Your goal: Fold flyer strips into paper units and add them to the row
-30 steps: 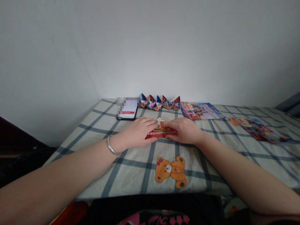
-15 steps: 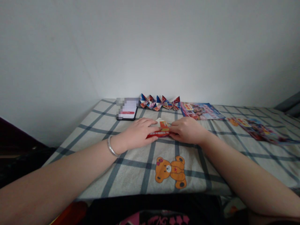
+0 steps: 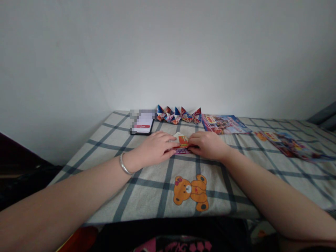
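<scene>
A small folded piece of printed paper (image 3: 182, 144), red, white and purple, lies on the checked bedsheet (image 3: 147, 189). My left hand (image 3: 153, 148), a silver bangle on its wrist, lies on the paper's left part with fingers pressed down. My right hand (image 3: 208, 145) covers the paper's right part, fingers curled and pinching its edge. Most of the paper is hidden under both hands.
Several folded paper shapes (image 3: 178, 114) stand in a row by the wall. A phone (image 3: 142, 126) lies to their left. Two printed leaflets (image 3: 225, 124) (image 3: 287, 145) lie flat at the right. An orange bear print (image 3: 191, 192) is on the sheet near me.
My right hand has slid left and closer to the left hand. The red strip of the paper has been folded over, and a purple side now shows.
</scene>
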Demonstrator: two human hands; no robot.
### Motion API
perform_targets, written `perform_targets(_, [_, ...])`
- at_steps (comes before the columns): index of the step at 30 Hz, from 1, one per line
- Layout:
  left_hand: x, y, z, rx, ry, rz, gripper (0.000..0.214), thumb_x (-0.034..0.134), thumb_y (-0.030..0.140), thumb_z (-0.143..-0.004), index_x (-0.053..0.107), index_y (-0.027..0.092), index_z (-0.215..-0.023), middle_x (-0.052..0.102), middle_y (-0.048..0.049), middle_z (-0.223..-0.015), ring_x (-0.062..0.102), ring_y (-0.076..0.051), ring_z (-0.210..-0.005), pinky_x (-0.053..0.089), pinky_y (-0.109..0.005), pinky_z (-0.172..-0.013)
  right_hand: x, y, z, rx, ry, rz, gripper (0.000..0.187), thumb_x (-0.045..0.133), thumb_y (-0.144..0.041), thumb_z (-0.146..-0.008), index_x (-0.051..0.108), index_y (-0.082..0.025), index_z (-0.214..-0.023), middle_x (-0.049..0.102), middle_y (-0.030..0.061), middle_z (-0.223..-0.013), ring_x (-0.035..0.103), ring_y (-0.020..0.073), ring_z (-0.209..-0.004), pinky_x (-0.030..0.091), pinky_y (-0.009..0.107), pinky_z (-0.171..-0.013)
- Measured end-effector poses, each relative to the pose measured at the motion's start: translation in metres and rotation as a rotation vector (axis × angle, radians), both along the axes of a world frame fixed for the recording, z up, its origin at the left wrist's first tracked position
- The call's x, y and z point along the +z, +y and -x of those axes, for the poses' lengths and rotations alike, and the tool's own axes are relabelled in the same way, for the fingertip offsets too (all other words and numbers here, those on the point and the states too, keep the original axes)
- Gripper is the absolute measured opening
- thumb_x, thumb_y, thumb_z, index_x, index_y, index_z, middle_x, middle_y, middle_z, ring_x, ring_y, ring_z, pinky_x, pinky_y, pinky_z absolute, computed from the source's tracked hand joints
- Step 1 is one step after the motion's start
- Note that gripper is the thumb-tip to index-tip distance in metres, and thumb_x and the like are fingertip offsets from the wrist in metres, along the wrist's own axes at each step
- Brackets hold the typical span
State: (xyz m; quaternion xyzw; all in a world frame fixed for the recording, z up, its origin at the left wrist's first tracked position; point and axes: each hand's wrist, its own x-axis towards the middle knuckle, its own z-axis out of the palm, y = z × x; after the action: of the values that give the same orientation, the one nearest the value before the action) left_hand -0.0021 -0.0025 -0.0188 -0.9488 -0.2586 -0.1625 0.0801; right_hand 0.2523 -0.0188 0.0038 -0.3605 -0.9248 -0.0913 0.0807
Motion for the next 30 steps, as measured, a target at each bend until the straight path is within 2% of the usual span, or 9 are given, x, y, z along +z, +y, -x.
perform_targets(7, [0.002, -0.004, -0.001, 0.010, 0.020, -0.008, 0.036, 0.055, 0.037, -0.093, 0.062, 0.021, -0.124, 0.061, -0.0093, -0.124, 0.055, -0.027, -0.113, 0.044, -0.045, -0.100, 0.012, -0.009, 0.005, -0.166, -0.105, -0.012, 0.021, 0.059, -0.034, -0.088, 0.072, -0.019, -0.082, 0.069, 0.0024, -0.082, 0.059, 0.0144, -0.070, 0.027, 0.028, -0.055])
perform_targets(19, [0.000, -0.003, 0.001, 0.012, 0.018, 0.006, 0.038, 0.056, 0.037, -0.092, 0.060, 0.021, -0.126, 0.060, -0.0090, -0.127, 0.054, -0.027, -0.115, 0.044, -0.044, -0.100, 0.014, -0.008, 0.000, -0.174, -0.113, -0.016, 0.024, 0.060, -0.040, -0.086, 0.073, -0.020, -0.082, 0.071, 0.0017, -0.083, 0.061, 0.0147, -0.070, 0.021, 0.027, -0.053])
perform_targets(22, [-0.001, -0.004, 0.001, 0.022, 0.017, 0.015, 0.039, 0.056, 0.037, -0.092, 0.058, 0.023, -0.129, 0.057, -0.0091, -0.131, 0.053, -0.027, -0.117, 0.044, -0.044, -0.102, 0.016, -0.009, 0.002, -0.209, -0.157, -0.054, 0.025, 0.060, -0.039, -0.085, 0.072, -0.018, -0.080, 0.071, 0.0029, -0.082, 0.062, 0.0165, -0.071, 0.023, 0.027, -0.054])
perform_targets(26, [-0.001, -0.004, 0.002, 0.041, 0.005, 0.053, 0.041, 0.056, 0.037, -0.092, 0.057, 0.026, -0.131, 0.052, -0.0098, -0.136, 0.051, -0.027, -0.122, 0.042, -0.045, -0.104, 0.017, -0.011, 0.004, -0.247, -0.192, -0.080, 0.027, 0.058, -0.038, -0.086, 0.072, -0.016, -0.081, 0.073, 0.0061, -0.084, 0.065, 0.0203, -0.075, 0.033, 0.029, -0.057])
perform_targets(30, [-0.003, -0.002, 0.002, 0.036, 0.005, 0.071, 0.040, 0.055, 0.040, -0.093, 0.058, 0.025, -0.130, 0.052, -0.0103, -0.137, 0.049, -0.028, -0.124, 0.041, -0.045, -0.106, 0.010, -0.005, 0.002, -0.142, -0.096, -0.022, 0.022, 0.058, -0.032, -0.087, 0.074, -0.018, -0.091, 0.074, 0.0061, -0.097, 0.066, 0.0210, -0.086, 0.044, 0.030, -0.071])
